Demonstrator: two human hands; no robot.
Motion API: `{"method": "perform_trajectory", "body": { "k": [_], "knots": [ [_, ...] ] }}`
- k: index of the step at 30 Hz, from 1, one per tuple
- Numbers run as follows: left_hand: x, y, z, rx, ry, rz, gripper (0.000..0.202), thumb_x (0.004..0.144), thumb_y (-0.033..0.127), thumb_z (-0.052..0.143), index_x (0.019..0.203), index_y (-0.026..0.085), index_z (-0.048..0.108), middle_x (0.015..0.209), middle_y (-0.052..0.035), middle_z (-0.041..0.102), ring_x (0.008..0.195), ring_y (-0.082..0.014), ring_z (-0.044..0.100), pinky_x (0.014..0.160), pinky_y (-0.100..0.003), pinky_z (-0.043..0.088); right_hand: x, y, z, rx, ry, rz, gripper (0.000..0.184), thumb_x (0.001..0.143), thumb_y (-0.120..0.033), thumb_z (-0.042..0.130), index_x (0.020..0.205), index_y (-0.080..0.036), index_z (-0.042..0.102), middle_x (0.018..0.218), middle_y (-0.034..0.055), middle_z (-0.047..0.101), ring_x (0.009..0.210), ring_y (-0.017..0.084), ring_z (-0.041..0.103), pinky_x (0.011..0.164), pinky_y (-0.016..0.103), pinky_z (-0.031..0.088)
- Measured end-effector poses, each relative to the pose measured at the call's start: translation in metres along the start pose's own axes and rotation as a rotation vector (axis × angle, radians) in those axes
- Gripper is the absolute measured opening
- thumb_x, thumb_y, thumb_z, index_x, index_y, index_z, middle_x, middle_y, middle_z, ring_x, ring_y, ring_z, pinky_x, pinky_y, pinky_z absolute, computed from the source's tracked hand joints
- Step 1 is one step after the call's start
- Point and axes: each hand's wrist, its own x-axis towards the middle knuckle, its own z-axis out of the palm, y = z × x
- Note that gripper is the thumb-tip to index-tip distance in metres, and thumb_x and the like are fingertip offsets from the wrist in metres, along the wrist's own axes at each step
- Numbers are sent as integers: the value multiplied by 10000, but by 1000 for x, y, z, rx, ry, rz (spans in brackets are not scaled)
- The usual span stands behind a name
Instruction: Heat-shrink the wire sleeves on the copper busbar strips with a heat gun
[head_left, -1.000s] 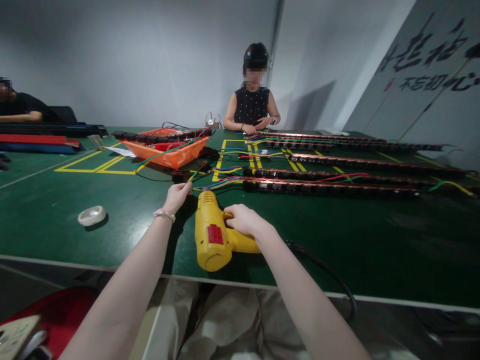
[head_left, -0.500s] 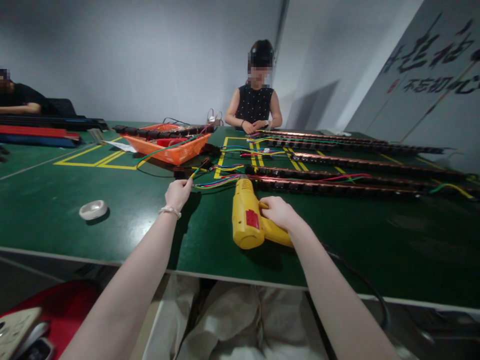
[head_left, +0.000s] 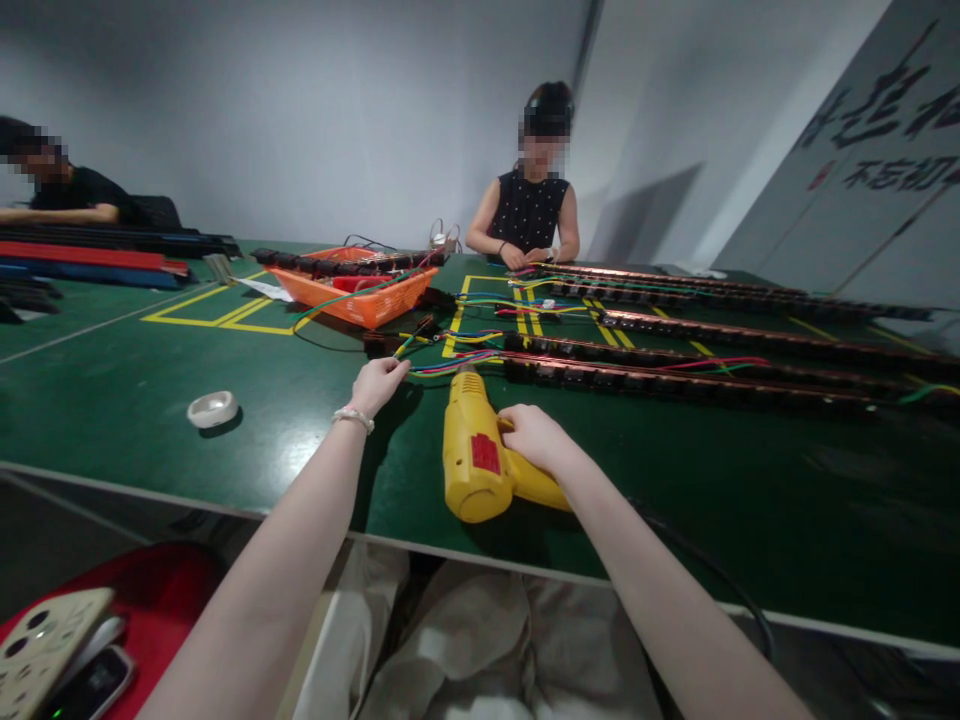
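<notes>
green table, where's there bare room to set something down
Bare patches on the glossy green table: around the small white oval object, left of the left hand; and right of the right hand, between the black cable and the nearest long black-and-copper strip. Crowded: the multicoloured wires near the yellow heat gun's nozzle, and around the orange plastic basket.

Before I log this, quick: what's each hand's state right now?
Left hand: closed, pinching coloured wires.
Right hand: closed, gripping the yellow heat gun.

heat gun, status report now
Right grip on heat gun. Left grip pinching wires. Nozzle close to wires. Orange basket beyond left grip.
</notes>
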Motion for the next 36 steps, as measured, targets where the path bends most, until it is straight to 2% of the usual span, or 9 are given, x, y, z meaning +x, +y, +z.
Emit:
{"method": "perform_trajectory", "body": {
  "k": [4, 9, 14, 23, 29, 36],
  "knots": [
    [3, -6, 4, -78, 22, 107, 462, 789, 567, 427, 615, 164, 571, 546, 6, 487, 569, -133, 438, 539, -243, 263, 0, -29, 8, -29, -2, -43, 257, 893, -381, 526, 940, -143, 608, 929, 42, 626, 850, 152, 595, 777, 347, 490],
    [4, -6, 5, -101, 21, 120, 505, 802, 588, 405, 566, 155, 513, 503, 18, 426, 533, -111, 368, 518, -249, 233, 2, -62, 17, -50, -3, -105, 250, 882, -374, 544, 967, -149, 611, 989, 51, 628, 920, 170, 595, 818, 371, 486],
    [6, -7, 4, -90, 32, 113, 485, 805, 558, 404, 568, 152, 523, 510, 20, 410, 560, -110, 354, 535, -246, 237, 5, -73, 21, -56, -7, -148, 261, 886, -369, 540, 1011, -151, 607, 1029, 60, 625, 956, 181, 592, 845, 392, 480],
    [4, -5, 3, -3, 54, 94, 491, 812, 562, 390, 568, 157, 524, 526, 5, 435, 559, -119, 359, 530, -253, 226, 7, -60, 17, -10, -45, -184, 242, 879, -362, 546, 980, -152, 611, 1012, 54, 622, 937, 176, 586, 823, 382, 481],
    [1, 0, 2, 41, 73, 87, 493, 821, 549, 384, 533, 161, 480, 513, -1, 411, 537, -114, 340, 523, -257, 206, 7, -23, 6, 33, -58, -109, 243, 872, -367, 553, 969, -152, 609, 976, 42, 617, 879, 164, 584, 783, 363, 485],
    [1, -1, 3, 53, 79, 89, 489, 826, 543, 382, 541, 164, 501, 528, -6, 436, 532, -117, 350, 523, -260, 203, -8, 14, -15, 77, -25, 38, 246, 874, -366, 539, 980, -158, 616, 933, 32, 625, 814, 153, 585, 730, 334, 481]
  ]
}}
